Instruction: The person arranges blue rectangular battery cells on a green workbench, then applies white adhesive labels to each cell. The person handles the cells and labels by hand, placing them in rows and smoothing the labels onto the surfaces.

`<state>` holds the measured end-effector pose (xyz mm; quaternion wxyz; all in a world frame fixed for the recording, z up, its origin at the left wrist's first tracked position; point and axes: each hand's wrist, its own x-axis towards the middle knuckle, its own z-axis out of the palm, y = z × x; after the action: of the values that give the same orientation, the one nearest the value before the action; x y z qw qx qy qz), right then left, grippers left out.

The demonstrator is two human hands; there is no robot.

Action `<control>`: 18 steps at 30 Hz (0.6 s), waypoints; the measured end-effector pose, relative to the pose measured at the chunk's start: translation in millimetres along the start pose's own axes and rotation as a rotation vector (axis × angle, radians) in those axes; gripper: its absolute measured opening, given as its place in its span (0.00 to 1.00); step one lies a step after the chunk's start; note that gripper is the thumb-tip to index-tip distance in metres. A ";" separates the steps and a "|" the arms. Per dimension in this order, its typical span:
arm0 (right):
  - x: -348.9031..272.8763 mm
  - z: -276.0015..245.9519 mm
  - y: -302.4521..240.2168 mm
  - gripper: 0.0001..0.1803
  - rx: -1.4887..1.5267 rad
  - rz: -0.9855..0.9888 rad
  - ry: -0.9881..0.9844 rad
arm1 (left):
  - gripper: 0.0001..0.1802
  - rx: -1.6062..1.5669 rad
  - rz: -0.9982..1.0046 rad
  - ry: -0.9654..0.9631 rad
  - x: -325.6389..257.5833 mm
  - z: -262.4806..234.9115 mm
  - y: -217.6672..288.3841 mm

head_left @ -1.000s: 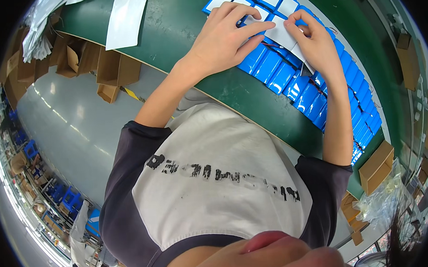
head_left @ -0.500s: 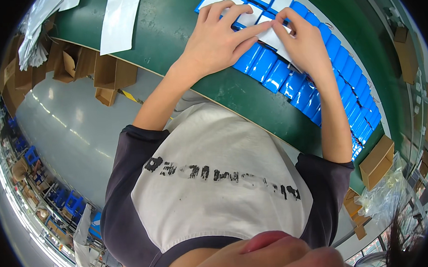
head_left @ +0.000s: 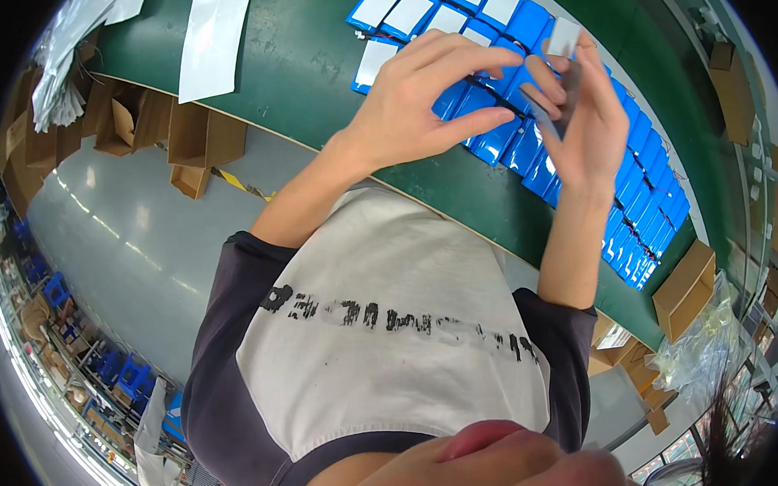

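Note:
Rows of blue shrink-wrapped battery packs [head_left: 532,26] with thin wires lie on the green table [head_left: 310,80]. Several at the far left end bear white labels [head_left: 409,13]; those farther right are plain blue. My left hand [head_left: 421,100] hovers over the near row, thumb and fingers apart, holding nothing. To its right, my right hand [head_left: 598,118] is raised above the packs, fingers curled. A small white label [head_left: 562,37] shows at its fingertips, and a thin dark grey flat piece [head_left: 568,100], blurred, lies against its palm and fingers.
A long white sheet [head_left: 213,43] lies on the table's left part, with a pile of white sheets [head_left: 62,80] beyond it. Cardboard boxes [head_left: 208,138] stand below the left edge. Another open box [head_left: 686,291] and clear plastic bags [head_left: 698,341] are at the right.
My right hand has lifted off the packs and turned, with the white label at its fingertips. My left hand has drawn nearer and opened, uncovering a labelled pack at the left.

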<state>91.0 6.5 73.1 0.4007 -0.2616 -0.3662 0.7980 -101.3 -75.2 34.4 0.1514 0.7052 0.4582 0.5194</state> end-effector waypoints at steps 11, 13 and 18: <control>-14.7 -23.5 3.0 0.09 -0.939 -0.543 0.156 | 0.08 -0.138 -0.348 0.124 -30.0 -12.6 12.3; -28.2 -3.7 -10.1 0.09 -1.429 -0.453 0.017 | 0.07 -0.237 -0.475 0.036 -35.6 -16.9 17.0; -19.0 12.8 -1.3 0.14 -1.455 -0.333 -0.343 | 0.07 -0.319 -0.540 -0.163 -35.2 -26.7 29.3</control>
<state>92.9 -13.6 84.1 0.1800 -0.2736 -0.8910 0.3143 -111.7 -126.1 44.8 0.4287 0.5649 0.5278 0.4675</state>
